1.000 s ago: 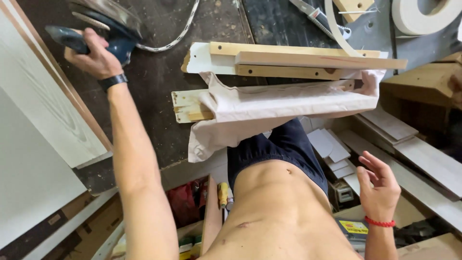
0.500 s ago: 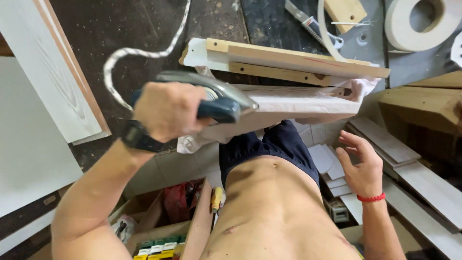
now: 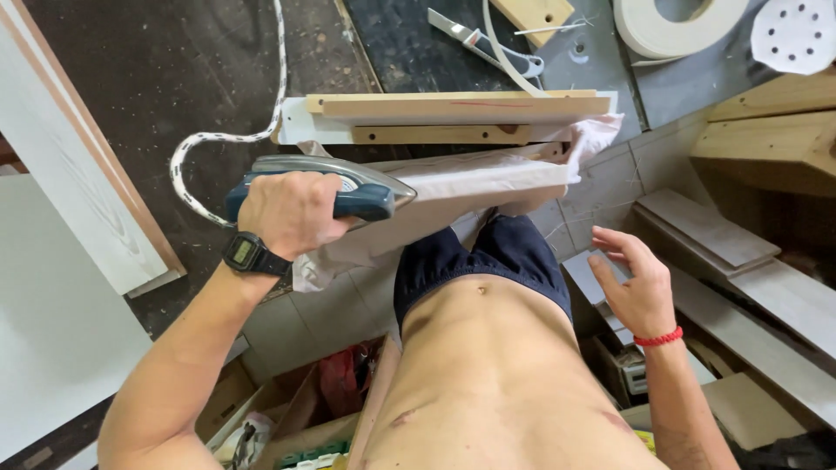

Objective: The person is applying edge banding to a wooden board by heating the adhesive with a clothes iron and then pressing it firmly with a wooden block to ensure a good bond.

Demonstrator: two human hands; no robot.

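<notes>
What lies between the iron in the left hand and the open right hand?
In the head view, only white cloth draped over the board edge and the person's dark shorts separate the blue-handled iron from the right hand.

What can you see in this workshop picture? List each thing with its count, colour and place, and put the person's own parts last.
Iron: one, blue and silver, on the cloth's left end.
Cord: one, white speckled, looping over the dark bench.
Cloth: one, white, over the board edge.
Wooden strips: two, pale, above the cloth.
Tape roll: one, cream, top right.
Sanding disc: one, white, top right corner.
White panel: one, leaning at left.
Left hand: gripping the iron's handle.
Right hand: open, empty.
</notes>
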